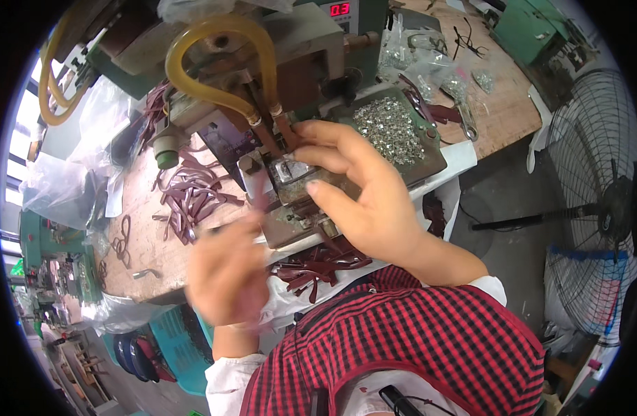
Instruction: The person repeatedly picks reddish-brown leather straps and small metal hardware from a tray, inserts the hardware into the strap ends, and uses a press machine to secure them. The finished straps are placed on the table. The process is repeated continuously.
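Note:
My left hand point(228, 274), smeared by motion, is closed in front of the machine. A blurred dark red strip point(261, 193) sticks up from its fingers toward the metal block. My right hand point(370, 191) reaches over the small metal block point(290, 170) on the machine's bed, thumb and fingers apart. Its upper fingertips are beside the copper-coloured electrode bars point(283, 130), and I cannot tell whether they touch. Yellow hose point(221, 28) loops down to these bars. Right of the hand, a green tray point(429, 166) holds a heap of small shiny metal pieces point(388, 128).
Dark red strips point(190, 194) lie piled on the wooden table left of the machine. More strips point(318, 267) rest on white cloth at the front edge. Bags of metal pieces point(429, 73) and a wrench point(467, 121) sit farther right. A caged fan point(596, 201) stands at the right.

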### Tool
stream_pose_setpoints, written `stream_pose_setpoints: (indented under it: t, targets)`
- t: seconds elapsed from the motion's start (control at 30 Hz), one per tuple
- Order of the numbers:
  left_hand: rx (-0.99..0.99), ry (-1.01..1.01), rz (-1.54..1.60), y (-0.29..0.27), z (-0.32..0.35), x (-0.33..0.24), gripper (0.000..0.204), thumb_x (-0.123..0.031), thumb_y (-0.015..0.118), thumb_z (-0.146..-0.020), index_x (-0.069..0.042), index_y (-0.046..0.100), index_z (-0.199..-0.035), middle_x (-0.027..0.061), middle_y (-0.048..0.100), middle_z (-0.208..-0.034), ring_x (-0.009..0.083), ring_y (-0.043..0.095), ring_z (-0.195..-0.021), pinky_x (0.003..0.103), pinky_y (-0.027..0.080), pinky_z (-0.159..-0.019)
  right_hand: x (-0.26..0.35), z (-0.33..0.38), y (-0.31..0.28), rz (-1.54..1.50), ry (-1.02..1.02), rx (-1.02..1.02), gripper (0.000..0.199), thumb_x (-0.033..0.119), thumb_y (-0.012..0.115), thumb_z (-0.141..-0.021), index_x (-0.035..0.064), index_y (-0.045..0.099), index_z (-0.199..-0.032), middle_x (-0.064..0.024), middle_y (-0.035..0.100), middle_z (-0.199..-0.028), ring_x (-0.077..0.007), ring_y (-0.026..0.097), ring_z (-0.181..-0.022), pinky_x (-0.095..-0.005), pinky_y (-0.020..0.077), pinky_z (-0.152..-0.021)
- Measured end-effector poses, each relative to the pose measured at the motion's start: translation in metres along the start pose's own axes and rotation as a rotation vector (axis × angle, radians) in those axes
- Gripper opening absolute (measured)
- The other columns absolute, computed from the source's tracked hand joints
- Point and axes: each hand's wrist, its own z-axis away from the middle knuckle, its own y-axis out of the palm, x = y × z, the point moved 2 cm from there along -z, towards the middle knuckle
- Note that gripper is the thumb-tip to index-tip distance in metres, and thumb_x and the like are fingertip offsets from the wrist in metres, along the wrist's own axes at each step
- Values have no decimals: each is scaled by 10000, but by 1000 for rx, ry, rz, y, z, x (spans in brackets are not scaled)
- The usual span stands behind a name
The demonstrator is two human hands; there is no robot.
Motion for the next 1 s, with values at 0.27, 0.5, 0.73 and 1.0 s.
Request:
stream_pose_setpoints:
  t: [0.27, 0.5, 0.73, 1.0]
  targets:
    - [203, 372, -106, 46, 2, 3, 287, -46, 859, -741, -64, 699, -979, 134, 750, -996, 166, 611, -575, 286, 436, -478, -103, -6, -117, 1190, -159, -259, 231, 183, 787, -796, 122, 786, -1018, -211, 642, -1299, -391, 531, -1318, -478, 453, -1069]
    - [127, 381, -87, 49, 6, 8, 235, -76, 850, -759, -74, 691, -931, 100, 736, -980, 112, 569, -545, 263, 410, -468, -105, -28, -96, 1133, -283, -234, 137, 137, 778, -783, 74, 749, -902, -108, 698, -1124, -334, 621, -1143, -452, 513, -915]
    - [179, 124, -128, 3, 27, -1, 220, -33, 800, -758, -72, 766, -972, 94, 765, -1019, 151, 647, -670, 275, 504, -577, -116, -25, -88, 1225, -284, -141, 113, 73, 728, -823, 50, 692, -928, -119, 686, -971, -326, 649, -946, -465, 523, -787]
    - [510, -240, -894, -43, 97, 163, 42, -45, 676, -802, -49, 695, -839, 131, 658, -928, 326, 658, -863, 437, 525, -720, -97, -26, -84, 699, -84, -352, 136, 141, 711, -923, 29, 715, -1000, -140, 716, -856, -290, 690, -757, -366, 524, -711]
